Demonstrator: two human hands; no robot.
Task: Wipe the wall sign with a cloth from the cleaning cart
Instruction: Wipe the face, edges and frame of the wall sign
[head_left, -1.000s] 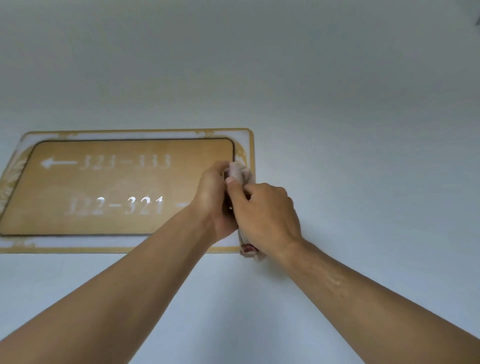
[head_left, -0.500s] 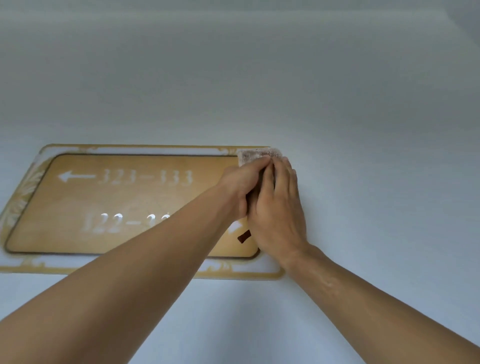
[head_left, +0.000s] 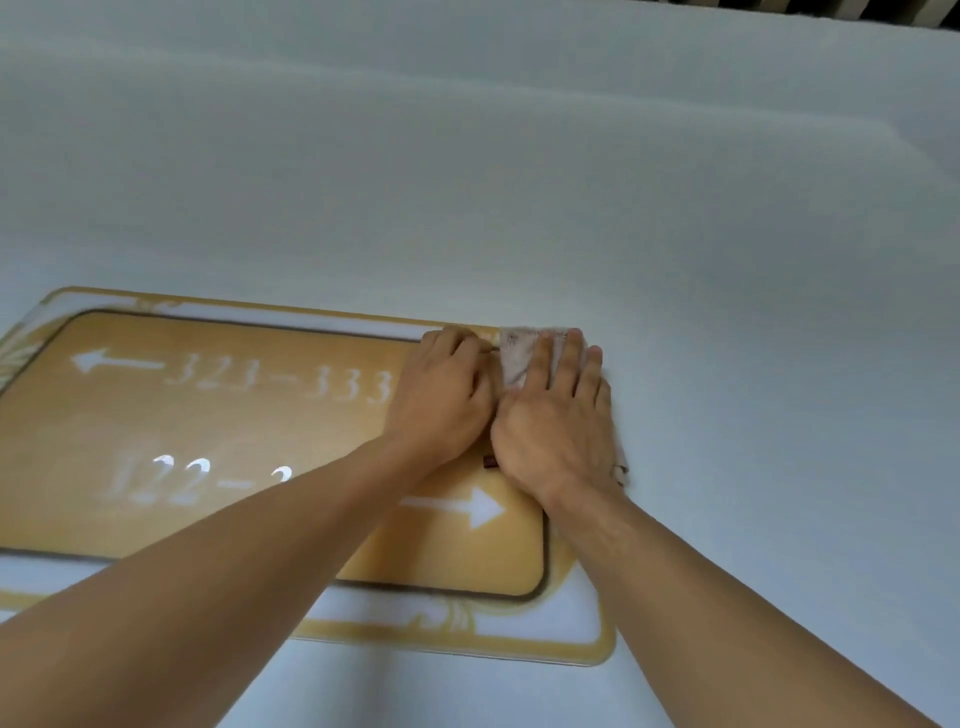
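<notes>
On the pale wall (head_left: 675, 234), the gold rectangular room-number sign (head_left: 234, 415) is partly hidden by forearms; right hand (head_left: 556, 431) lies flat, pressing the pale cloth (head_left: 517, 353); left hand (head_left: 441, 400) curled, its grip unclear.

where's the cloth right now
In the head view the cloth lies flat on the wall sign's upper right corner, pressed under the right hand, with the left hand beside it.

There is one camera, worn on the person's head. It looks up and forward at a pale wall (head_left: 675, 208) from very close. Both arms reach in from the bottom, and the sign (head_left: 208, 415) sits low on the left.
</notes>
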